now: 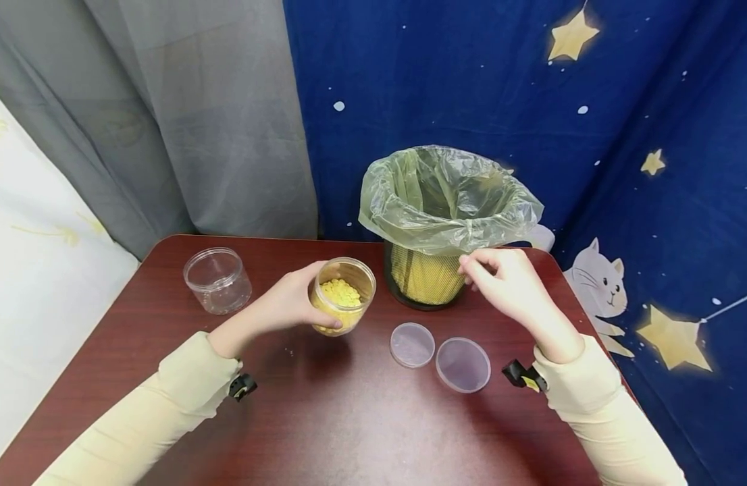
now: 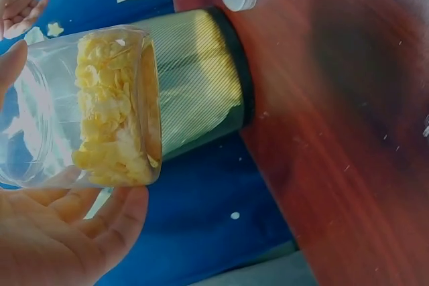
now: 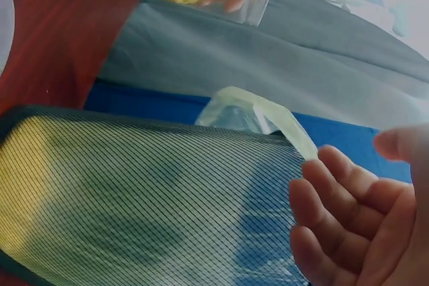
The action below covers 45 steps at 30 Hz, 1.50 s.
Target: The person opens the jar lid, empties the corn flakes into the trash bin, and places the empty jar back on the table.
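Note:
My left hand [image 1: 291, 297] grips a clear jar [image 1: 360, 314], fingers on one side and thumb on the other. The jar is held above the table, its open mouth leaning towards the head camera. Small yellow pieces [image 2: 107, 112] fill its lower part in the left wrist view. My right hand [image 1: 510, 280] is beside a mesh bin [image 1: 425, 273], close under the overhanging rim of its translucent bag liner [image 1: 446, 233]. Its fingers [image 3: 342, 192] are loosely bent, the thumb apart, with nothing held in the right wrist view. Whether the fingertips touch the bag or bin is unclear.
Another clear jar [image 1: 227, 295], lidless, stands at the table's back left. Two round clear lids [image 1: 413, 345] [image 1: 463, 365] lie before the bin on the reddish-brown table [image 1: 373, 432]. Grey and blue curtains [image 1: 410, 74] hang just behind the table's far edge.

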Available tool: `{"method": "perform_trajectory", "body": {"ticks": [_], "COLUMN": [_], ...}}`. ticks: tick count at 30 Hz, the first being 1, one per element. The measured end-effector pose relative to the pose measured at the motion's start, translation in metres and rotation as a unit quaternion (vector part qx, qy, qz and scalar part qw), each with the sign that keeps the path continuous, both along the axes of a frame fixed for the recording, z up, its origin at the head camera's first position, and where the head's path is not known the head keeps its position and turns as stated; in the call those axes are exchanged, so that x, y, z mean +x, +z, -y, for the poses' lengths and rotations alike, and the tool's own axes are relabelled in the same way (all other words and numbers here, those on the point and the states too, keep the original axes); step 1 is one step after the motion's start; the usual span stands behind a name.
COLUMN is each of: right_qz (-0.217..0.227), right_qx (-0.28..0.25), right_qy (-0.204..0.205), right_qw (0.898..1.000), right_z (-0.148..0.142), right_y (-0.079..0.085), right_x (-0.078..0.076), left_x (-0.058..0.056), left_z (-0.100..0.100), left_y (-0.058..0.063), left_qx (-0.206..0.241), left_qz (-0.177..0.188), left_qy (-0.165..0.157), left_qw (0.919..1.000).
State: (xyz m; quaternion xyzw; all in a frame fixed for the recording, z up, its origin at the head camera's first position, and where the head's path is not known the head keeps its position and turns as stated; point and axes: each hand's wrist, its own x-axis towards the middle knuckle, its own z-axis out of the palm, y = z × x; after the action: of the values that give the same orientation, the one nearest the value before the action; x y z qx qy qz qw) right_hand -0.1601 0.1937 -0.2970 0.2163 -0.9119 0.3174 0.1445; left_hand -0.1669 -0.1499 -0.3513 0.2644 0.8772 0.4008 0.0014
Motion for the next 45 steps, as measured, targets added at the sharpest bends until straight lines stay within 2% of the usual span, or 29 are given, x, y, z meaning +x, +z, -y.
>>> {"method": "perform_trajectory", "body": {"ticks": [8, 11, 16, 26, 37, 45], "right_qz": [-0.023, -0.028, -0.013, 0.036, 0.071, 0.149], "right_qx": [-0.05, -0.045, -0.022, -0.002, 0.024, -0.037], "right_qy": [-0.097, -0.131, -0.161, -0.186, -0.192, -0.165], "right_qw": [0.994, 0.99, 0.987, 0.982, 0.978, 0.974], "right_z": [-0.01, -0.015, -0.022, -0.037, -0.046, -0.05], "right_y": [0.023, 0.031, 0.04, 0.042, 0.04, 0.038], "right_x": [-0.008, -0.013, -0.022, -0.044, -0.055, -0.063], "left_x": [-0.003, -0.006, -0.01, -0.016, -0.024, -0.03], "left_z": [0.006, 0.008, 0.011, 0.009, 0.008, 0.008], "left_y": [0.025, 0.034, 0.05, 0.073, 0.091, 0.102], "left_qx": [-0.01, -0.011, -0.007, -0.015, -0.044, -0.062], "left_qz": [-0.016, -0.023, -0.027, -0.033, -0.053, -0.059], "left_qy": [0.023, 0.039, 0.054, 0.061, 0.074, 0.088], "left_qw": [0.9996, 0.9989, 0.9981, 0.9974, 0.9949, 0.9925]}}
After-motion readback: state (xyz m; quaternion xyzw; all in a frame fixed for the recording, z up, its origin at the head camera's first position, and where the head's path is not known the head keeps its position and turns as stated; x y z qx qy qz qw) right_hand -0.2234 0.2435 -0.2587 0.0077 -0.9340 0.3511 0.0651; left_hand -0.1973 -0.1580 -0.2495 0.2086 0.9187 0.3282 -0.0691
